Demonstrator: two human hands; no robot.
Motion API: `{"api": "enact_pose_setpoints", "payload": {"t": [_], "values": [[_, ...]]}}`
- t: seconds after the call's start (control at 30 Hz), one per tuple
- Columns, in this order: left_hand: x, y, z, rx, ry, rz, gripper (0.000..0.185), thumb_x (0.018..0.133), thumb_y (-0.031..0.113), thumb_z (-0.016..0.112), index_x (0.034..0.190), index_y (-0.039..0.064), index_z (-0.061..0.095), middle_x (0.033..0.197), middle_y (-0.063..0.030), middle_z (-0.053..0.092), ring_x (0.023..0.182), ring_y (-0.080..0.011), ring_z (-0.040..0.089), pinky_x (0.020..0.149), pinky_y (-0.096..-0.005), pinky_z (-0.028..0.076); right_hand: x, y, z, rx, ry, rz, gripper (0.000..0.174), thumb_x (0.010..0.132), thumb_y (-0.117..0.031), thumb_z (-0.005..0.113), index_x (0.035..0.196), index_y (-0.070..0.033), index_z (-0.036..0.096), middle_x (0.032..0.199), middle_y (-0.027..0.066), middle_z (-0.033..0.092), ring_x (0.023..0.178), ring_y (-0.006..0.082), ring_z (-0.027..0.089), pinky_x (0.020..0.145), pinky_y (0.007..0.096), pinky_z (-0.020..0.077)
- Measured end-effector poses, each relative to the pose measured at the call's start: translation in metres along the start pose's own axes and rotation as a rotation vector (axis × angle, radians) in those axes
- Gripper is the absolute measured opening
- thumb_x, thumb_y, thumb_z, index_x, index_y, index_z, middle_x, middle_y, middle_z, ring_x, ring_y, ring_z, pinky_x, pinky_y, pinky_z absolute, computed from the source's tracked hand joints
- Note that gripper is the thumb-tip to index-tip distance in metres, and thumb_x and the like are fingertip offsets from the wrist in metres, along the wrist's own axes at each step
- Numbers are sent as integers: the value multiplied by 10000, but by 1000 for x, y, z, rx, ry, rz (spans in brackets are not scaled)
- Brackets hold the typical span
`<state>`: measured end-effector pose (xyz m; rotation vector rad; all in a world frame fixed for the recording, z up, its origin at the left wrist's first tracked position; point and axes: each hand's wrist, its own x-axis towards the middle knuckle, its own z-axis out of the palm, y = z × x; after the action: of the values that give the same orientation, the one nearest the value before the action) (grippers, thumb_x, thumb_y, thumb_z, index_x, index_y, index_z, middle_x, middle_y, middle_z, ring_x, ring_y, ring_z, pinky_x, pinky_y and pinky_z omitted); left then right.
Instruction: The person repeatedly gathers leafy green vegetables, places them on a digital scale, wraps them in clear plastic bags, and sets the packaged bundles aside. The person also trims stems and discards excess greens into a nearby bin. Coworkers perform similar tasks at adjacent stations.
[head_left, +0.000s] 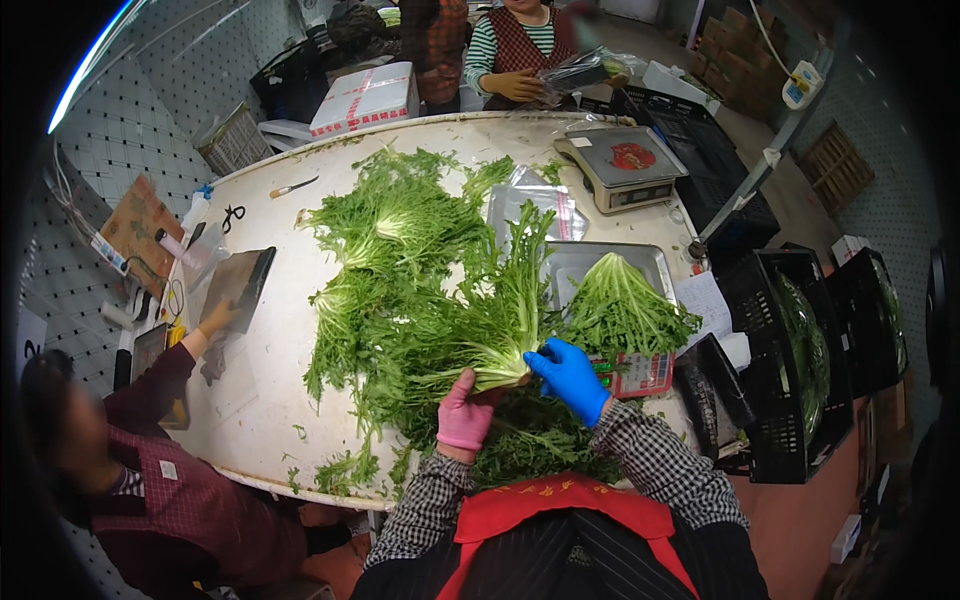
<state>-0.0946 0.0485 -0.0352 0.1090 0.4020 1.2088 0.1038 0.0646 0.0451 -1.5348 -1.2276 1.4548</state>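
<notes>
My left hand (466, 414), in a pink glove with bare fingertips, holds a head of curly endive (491, 358) from below near its pale base. My right hand (571, 377), in a blue glove, pinches the same head at the right of the cut stem. Its leaves fan away from me over the table. To the right, another endive head (626, 304) lies on the metal pan (562, 262) of a scale, whose red keypad (645, 375) shows just beyond my right hand. More endive heads (397, 217) are heaped ahead and to the left, and dark green leaves (540, 442) lie under my wrists.
A co-worker (165, 480) on the left touches a flat board (236, 285). Across the table (247, 420) a person (517, 52) holds a plastic-wrapped pack. A second scale (622, 161), plastic bags (532, 210), a knife (292, 187) and scissors (232, 217) lie about. Black crates (780, 360) stand right.
</notes>
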Motion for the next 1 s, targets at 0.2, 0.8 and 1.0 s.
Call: {"api": "enact_pose_setpoints", "payload": {"t": [0.2,0.8,1.0], "values": [[1,1,-11,24,32,81,488,958,211,629,1324,-86,504,1359,-237,557,1272,-407,523,1146,-557,366,5,3,2,67,52,-1,217,954,-224,659,1011,-34,572,787,33,623,553,89,537,489,250,439],[6,7,15,34,31,179,474,998,265,595,1308,-85,516,1324,-231,581,1245,-361,551,1102,-509,432,17,-2,20,630,85,-64,174,938,-86,621,1022,-21,484,942,150,656,828,250,709,746,364,614],[16,10,0,-100,48,111,395,1000,270,593,1270,-16,568,1290,-187,620,1178,-338,600,987,-475,512,13,-23,31,763,103,-210,133,957,-69,574,1031,-18,474,994,163,658,912,267,699,825,390,596]]}}
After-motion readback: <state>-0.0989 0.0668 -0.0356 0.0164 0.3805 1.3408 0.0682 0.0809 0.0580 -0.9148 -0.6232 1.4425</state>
